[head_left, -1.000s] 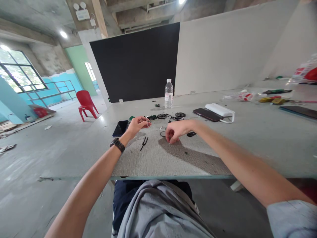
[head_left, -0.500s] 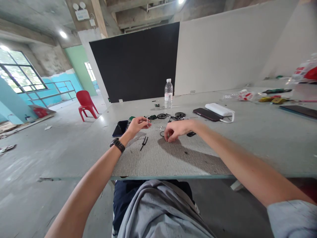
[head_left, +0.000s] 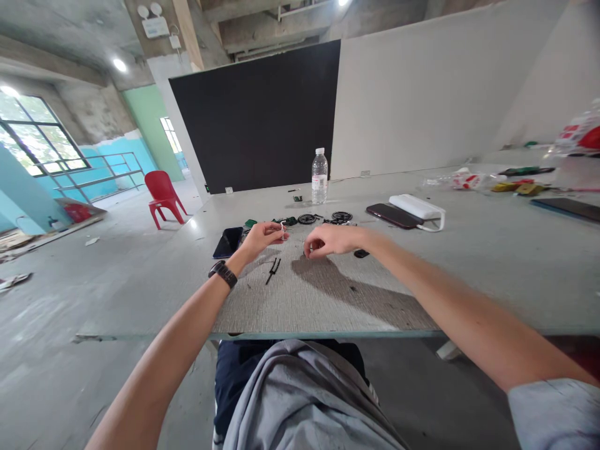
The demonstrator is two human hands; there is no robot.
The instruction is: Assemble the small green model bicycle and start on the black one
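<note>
My left hand (head_left: 263,240) is closed in a pinch on a small silvery part (head_left: 284,229), held above the table; its exact kind is too small to make out. To the right, my right hand (head_left: 325,241) has its fingertips pressed together low over the table, and whatever lies between them is hidden. A thin black fork-shaped part (head_left: 273,271) lies on the table below my left hand. Behind the hands are small black spoked wheels (head_left: 342,217) and other dark pieces. A black oval piece (head_left: 360,254) sits by my right wrist.
A water bottle (head_left: 319,178) stands upright at the back. One phone (head_left: 227,242) lies left of my left hand. To the right, a dark phone (head_left: 392,215) rests beside a white power bank (head_left: 415,207) with a strap. Plastic packaging (head_left: 469,179) lies farther right.
My right hand has moved a little left and away from me, closer to my left hand. The left hand has shifted slightly right, keeping its pinch on the silvery part.
</note>
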